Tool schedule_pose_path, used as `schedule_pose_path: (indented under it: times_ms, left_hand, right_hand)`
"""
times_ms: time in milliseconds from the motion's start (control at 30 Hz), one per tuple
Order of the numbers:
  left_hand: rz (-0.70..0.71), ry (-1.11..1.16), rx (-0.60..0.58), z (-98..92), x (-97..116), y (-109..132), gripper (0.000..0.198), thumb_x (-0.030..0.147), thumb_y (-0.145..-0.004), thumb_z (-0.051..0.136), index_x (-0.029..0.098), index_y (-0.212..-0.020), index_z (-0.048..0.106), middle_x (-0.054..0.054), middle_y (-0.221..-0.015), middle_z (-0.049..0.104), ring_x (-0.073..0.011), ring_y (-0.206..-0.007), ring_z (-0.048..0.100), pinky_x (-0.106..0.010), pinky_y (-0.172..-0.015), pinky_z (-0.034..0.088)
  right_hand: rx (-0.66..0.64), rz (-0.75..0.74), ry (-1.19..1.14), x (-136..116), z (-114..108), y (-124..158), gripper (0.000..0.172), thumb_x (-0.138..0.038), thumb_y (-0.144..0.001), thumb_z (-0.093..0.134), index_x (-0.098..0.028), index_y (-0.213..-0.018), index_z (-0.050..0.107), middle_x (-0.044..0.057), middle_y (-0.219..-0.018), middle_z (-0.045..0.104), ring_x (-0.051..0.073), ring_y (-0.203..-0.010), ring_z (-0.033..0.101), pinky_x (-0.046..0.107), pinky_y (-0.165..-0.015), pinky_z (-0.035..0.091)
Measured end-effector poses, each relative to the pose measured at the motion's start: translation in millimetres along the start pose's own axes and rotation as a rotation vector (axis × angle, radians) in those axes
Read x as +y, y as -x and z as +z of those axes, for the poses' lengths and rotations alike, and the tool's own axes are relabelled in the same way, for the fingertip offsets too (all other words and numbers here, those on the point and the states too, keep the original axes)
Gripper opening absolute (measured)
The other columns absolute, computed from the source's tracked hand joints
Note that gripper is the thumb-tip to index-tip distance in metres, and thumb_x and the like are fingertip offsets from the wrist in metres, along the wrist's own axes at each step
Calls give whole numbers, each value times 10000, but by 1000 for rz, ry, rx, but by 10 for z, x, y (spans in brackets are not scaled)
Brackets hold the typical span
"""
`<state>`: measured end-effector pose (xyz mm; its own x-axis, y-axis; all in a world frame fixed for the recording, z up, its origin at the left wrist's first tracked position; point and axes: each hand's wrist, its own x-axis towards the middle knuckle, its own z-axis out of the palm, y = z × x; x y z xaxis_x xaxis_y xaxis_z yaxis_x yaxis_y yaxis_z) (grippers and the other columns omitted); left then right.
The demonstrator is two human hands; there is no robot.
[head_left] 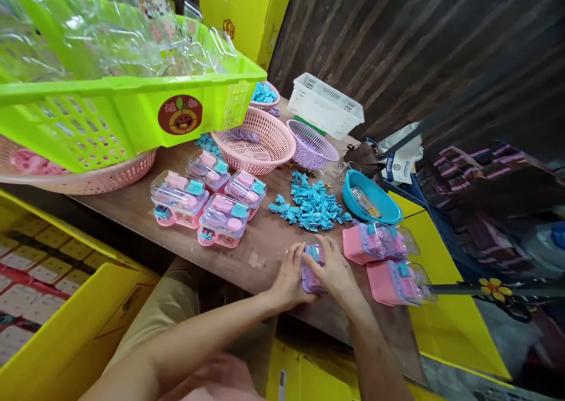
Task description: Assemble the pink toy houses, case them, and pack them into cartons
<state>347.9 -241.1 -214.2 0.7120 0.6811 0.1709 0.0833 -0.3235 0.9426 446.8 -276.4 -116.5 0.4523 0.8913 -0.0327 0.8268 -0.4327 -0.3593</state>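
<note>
A wooden desk (273,242) carries everything here. At its far left a big lime green crate (132,106), heaped with clear plastic shells, sits on a pink basket (88,177). Beyond the middle stand a round pink basket (256,145), a smaller lilac basket (311,148) and a white crate (324,103). A blue bowl (373,198) rests toward the right edge. Four packed pink sets (207,204) cluster left of centre, two more packed sets (386,259) lie on the right, and a loose pile of blue pieces (311,204) is between them. At the near edge, the left hand (289,280) and the right hand (338,274) are closed together around one small lilac case (311,268), fingers pressing on its top and sides.
</note>
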Motion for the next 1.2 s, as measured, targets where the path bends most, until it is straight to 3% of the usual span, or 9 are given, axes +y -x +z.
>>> schedule_pose_path:
  times_ms: [100, 233, 400, 633, 767, 1200]
  left_hand:
    - [-87, -42, 6, 146, 118, 112, 1240, 344, -436, 803, 80, -1398, 67, -238, -1382, 258, -364, -1320, 219, -560, -1082, 153]
    - [-104, -95, -48, 121, 177, 149, 1285, 408, -416, 801, 128, -1414, 42, -214, -1406, 271, -362, -1302, 258, -567, -1053, 185]
    - [-100, -116, -32, 118, 148, 133, 1238, 427, -418, 783, 123, -1405, 100, -205, -1405, 309, -342, -1284, 296, -536, -1031, 226]
    - [-66, -93, -3, 141, 128, 106, 1146, 400, -433, 738, 72, -1373, 170, -222, -1358, 362, -331, -1272, 321, -522, -1061, 182]
    - [-61, -65, -11, 132, 125, 86, 1119, 394, -432, 726, 71, -1360, 189, -220, -1351, 372, -334, -1264, 331, -533, -1072, 155]
    - [-59, 8, -59, 103, 129, 78, 1189, 405, -380, 788, 99, -1352, 174, -227, -1362, 359, -326, -1298, 297, -534, -1066, 184]
  right_hand:
    - [-34, -20, 68, 4, -27, 67, 411, -395, -763, 483, -186, -1114, 523, 105, -1145, 529, 257, -1019, 548, 415, -876, 439]
    - [38, -14, 108, 25, -43, 163, 344, -378, -768, 463, -191, -1047, 537, 81, -1054, 535, 230, -935, 562, 377, -818, 455]
    - [107, 8, 162, -35, -11, 202, 332, -372, -769, 459, -191, -1031, 553, 74, -1018, 528, 226, -913, 555, 360, -799, 448]
    - [110, 64, 386, -149, 8, 241, 320, -313, -796, 466, -217, -1087, 559, 72, -1091, 511, 228, -939, 537, 340, -789, 416]
    - [42, 99, 490, -246, -38, 269, 344, -290, -801, 480, -214, -1130, 540, 80, -1108, 508, 225, -939, 535, 317, -745, 415]
    - [-1, 146, 917, -574, -48, 307, 343, -321, -837, 480, -216, -1152, 568, 105, -1119, 557, 245, -841, 545, 326, -643, 350]
